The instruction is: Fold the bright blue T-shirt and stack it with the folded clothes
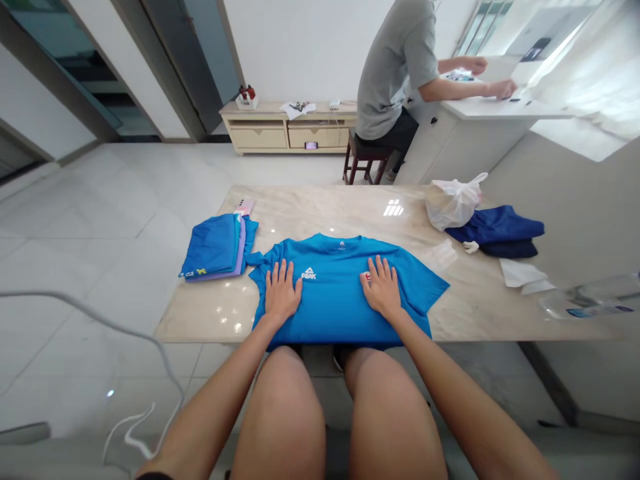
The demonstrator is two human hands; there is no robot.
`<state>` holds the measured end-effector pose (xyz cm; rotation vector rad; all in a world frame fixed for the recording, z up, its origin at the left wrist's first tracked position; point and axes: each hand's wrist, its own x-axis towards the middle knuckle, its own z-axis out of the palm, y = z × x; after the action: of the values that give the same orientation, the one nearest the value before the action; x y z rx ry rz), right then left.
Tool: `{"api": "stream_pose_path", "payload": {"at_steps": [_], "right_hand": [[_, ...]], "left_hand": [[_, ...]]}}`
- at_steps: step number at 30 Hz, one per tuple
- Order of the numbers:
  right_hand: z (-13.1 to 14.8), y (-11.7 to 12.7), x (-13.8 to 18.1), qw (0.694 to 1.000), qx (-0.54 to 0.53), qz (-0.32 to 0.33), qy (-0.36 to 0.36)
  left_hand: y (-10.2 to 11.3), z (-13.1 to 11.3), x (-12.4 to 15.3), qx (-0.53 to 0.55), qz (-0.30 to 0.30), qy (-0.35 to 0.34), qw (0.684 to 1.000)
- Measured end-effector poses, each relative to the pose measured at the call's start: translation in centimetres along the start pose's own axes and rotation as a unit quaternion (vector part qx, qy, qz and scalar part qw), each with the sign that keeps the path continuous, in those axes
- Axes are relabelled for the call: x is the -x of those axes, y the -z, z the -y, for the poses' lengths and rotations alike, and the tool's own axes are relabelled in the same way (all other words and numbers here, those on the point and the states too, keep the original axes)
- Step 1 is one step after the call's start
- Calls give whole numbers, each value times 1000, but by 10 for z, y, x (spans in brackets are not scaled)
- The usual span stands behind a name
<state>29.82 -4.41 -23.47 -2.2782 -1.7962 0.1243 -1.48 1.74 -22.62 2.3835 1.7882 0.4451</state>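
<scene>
A blue T-shirt (333,307) lies spread on the table with its collar at the far side and its lower part hanging over the near edge. White lettering shows on its chest. My left hand (282,291) rests flat on the shirt's left side, fingers stretched out. On the right side of the chest my right hand (383,287) lies flat too, fingers slightly spread, partly covering a small white and red badge. The shirt's left sleeve is bunched, while the right sleeve is laid out. To the left sits a stack of folded clothes (213,245), blue and purple.
The marble-patterned table (320,207) also holds a phone (245,206), a white plastic bag (454,200), dark blue cloth (505,230), tissues (523,274) and a clear bottle (595,297). Beyond it, a person in grey (395,67) sits at a white desk. A grey cable (107,323) hangs at left.
</scene>
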Motion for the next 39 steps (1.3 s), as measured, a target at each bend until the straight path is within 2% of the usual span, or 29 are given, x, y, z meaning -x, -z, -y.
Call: {"api": "stream_pose_path", "payload": {"at_steps": [3, 5, 7, 9, 11, 13, 14, 16, 17, 18, 20, 22, 26, 31, 39], "right_hand": [[3, 14, -7, 998, -24, 62, -6], [8, 34, -3, 995, -55, 86, -13], [12, 62, 14, 991, -112, 65, -21], [14, 93, 48, 974, -219, 49, -31], [18, 122, 96, 931, -357, 67, -41], [28, 141, 153, 885, -457, 80, -41], [36, 147, 183, 883, -463, 64, -38], [59, 150, 241, 912, -405, -48, -35], [71, 149, 266, 928, -352, -117, -30], [83, 147, 289, 943, -293, -157, -16], [102, 141, 323, 961, -192, -200, 15], [111, 135, 341, 967, -134, -215, 36], [110, 133, 342, 968, -109, -219, 59], [108, 133, 330, 973, -100, -198, 63], [101, 120, 318, 976, -88, -198, 33]], "left_hand": [[19, -4, -8, 1, 79, 18, 997], [45, -9, -8, 33, 131, 42, 990], [82, -15, 8, 127, 152, 48, 979], [122, -24, 43, 258, 160, 26, 952], [158, -36, 95, 336, 160, 3, 928], [182, -49, 152, 302, 102, -27, 948], [189, -55, 179, 266, 50, -33, 962], [195, -65, 224, 192, -50, -24, 980], [194, -69, 242, 156, -89, -24, 983], [192, -72, 257, 122, -118, -28, 985], [187, -75, 279, 62, -150, -48, 986], [181, -74, 293, 12, -161, -70, 984], [177, -62, 303, -32, -163, -92, 982], [180, -47, 298, -19, -152, -70, 986], [174, -50, 293, -12, -149, -67, 986]]}}
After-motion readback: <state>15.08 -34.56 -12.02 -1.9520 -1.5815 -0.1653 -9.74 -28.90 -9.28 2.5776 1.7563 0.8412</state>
